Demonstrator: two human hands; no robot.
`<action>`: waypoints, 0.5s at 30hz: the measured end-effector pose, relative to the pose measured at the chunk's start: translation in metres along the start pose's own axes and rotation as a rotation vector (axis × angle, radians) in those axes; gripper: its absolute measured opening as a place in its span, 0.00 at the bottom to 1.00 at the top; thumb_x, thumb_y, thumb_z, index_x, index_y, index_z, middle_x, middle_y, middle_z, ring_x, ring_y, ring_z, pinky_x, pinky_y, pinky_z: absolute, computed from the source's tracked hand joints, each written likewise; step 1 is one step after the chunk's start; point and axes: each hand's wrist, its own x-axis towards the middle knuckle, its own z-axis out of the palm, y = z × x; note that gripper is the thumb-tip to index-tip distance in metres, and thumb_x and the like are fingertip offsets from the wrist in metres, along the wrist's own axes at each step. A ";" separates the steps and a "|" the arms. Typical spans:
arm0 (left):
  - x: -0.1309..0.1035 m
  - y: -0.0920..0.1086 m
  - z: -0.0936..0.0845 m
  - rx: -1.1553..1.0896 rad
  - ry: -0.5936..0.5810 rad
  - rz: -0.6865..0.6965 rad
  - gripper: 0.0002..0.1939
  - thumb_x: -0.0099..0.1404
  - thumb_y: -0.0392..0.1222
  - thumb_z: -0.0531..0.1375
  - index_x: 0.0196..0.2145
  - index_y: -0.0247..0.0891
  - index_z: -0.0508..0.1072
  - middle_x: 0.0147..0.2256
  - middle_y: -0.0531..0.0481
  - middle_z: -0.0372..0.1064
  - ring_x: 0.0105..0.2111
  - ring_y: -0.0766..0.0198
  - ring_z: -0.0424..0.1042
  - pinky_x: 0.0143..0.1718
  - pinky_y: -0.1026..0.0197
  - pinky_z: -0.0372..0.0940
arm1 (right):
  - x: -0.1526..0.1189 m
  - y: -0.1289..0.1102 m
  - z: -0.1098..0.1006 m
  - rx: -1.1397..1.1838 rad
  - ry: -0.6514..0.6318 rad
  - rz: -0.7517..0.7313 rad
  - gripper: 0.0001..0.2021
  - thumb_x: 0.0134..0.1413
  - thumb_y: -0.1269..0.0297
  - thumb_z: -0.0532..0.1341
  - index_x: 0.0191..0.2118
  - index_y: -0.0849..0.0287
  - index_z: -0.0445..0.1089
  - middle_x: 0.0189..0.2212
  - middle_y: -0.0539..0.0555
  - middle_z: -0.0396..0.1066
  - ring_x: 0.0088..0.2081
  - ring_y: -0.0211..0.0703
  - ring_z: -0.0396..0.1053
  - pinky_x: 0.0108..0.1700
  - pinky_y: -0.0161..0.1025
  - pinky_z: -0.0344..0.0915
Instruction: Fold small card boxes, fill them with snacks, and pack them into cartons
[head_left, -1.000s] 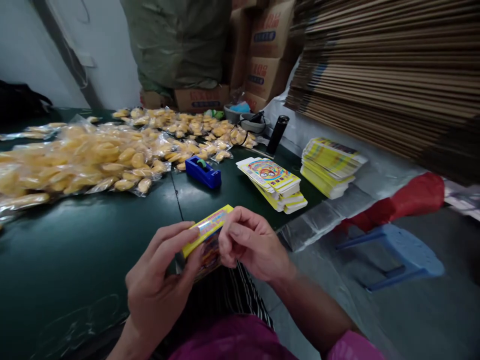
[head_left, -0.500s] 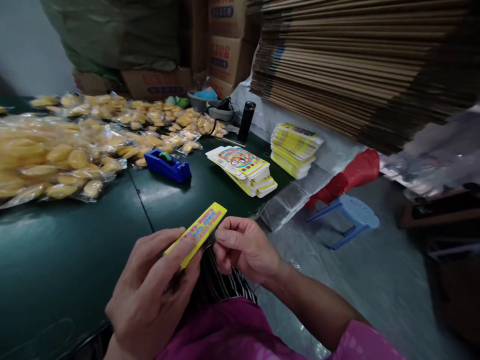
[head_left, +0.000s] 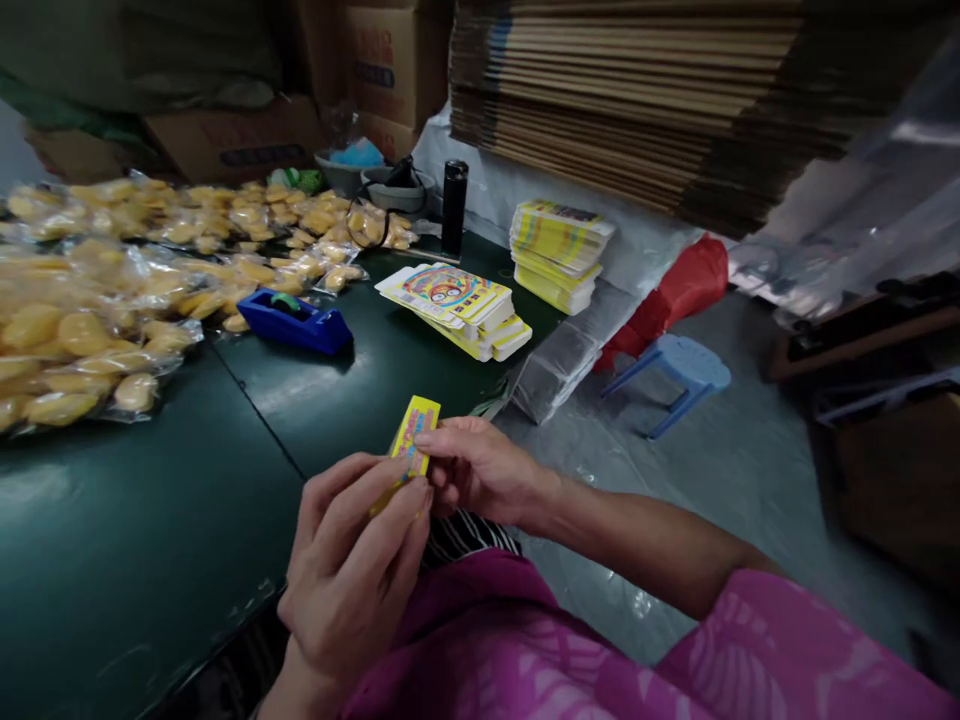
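A small yellow printed carton (head_left: 418,420), with pink and blue lettering on its narrow side, is held in front of me above my lap. My left hand (head_left: 356,545) grips its near end, fingers wrapped over the lettering. On the other end, my right hand (head_left: 480,460) has its thumb pressed on the printed side, with the fingers curled beneath. Much of the carton is hidden by the fingers. Beyond it on the dark green table (head_left: 150,500) lies a stack of flat printed cartons (head_left: 457,298), with a blue tape dispenser (head_left: 296,322) to the left.
Clear bags of yellow pieces (head_left: 90,335) cover the table's far left. A second carton stack (head_left: 559,255) and a black cylinder (head_left: 454,205) stand at the back. Flattened cardboard (head_left: 622,100) is piled behind. A blue stool (head_left: 675,370) stands on the floor at right.
My right hand, earlier beside the carton, now presses its thumb onto it. The carton has turned more upright, and my left hand has shifted right in view. The camera view has shifted too.
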 end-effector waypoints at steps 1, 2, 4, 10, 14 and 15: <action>-0.002 -0.001 -0.001 -0.008 0.002 -0.012 0.15 0.58 0.24 0.67 0.41 0.38 0.74 0.42 0.42 0.75 0.45 0.52 0.73 0.43 0.51 0.72 | 0.000 0.005 0.000 0.045 -0.017 0.013 0.23 0.34 0.50 0.77 0.25 0.63 0.71 0.16 0.46 0.68 0.16 0.31 0.62 0.19 0.30 0.61; -0.004 -0.002 -0.003 -0.017 0.003 -0.028 0.16 0.58 0.24 0.67 0.41 0.39 0.75 0.43 0.42 0.75 0.46 0.51 0.73 0.44 0.50 0.72 | 0.000 0.011 0.000 0.087 -0.036 0.015 0.24 0.34 0.48 0.77 0.25 0.63 0.71 0.16 0.46 0.68 0.16 0.31 0.63 0.20 0.30 0.62; -0.006 -0.004 -0.006 -0.042 0.014 -0.072 0.18 0.57 0.23 0.66 0.42 0.41 0.75 0.44 0.44 0.75 0.47 0.51 0.73 0.45 0.48 0.72 | 0.004 0.023 0.000 0.139 -0.066 -0.021 0.25 0.34 0.44 0.76 0.24 0.63 0.71 0.16 0.46 0.68 0.17 0.31 0.63 0.22 0.31 0.64; -0.006 -0.003 -0.013 -0.134 0.088 -0.193 0.22 0.56 0.21 0.66 0.44 0.43 0.75 0.44 0.48 0.76 0.44 0.55 0.75 0.48 0.45 0.70 | 0.024 0.038 0.005 0.000 -0.005 -0.151 0.31 0.27 0.36 0.74 0.21 0.62 0.68 0.16 0.49 0.70 0.15 0.33 0.65 0.17 0.30 0.62; -0.007 -0.002 -0.022 -0.171 0.127 -0.316 0.18 0.58 0.23 0.66 0.41 0.44 0.76 0.43 0.51 0.75 0.45 0.57 0.74 0.51 0.46 0.68 | 0.032 0.043 -0.002 -0.169 0.023 -0.127 0.31 0.26 0.36 0.74 0.22 0.62 0.69 0.19 0.49 0.71 0.17 0.32 0.65 0.19 0.30 0.63; -0.006 -0.002 -0.026 -0.179 0.129 -0.370 0.16 0.59 0.26 0.66 0.40 0.45 0.76 0.43 0.52 0.75 0.46 0.58 0.74 0.52 0.47 0.68 | 0.033 0.043 -0.008 -0.211 0.030 -0.123 0.30 0.27 0.37 0.75 0.22 0.61 0.68 0.20 0.49 0.72 0.17 0.32 0.65 0.20 0.30 0.63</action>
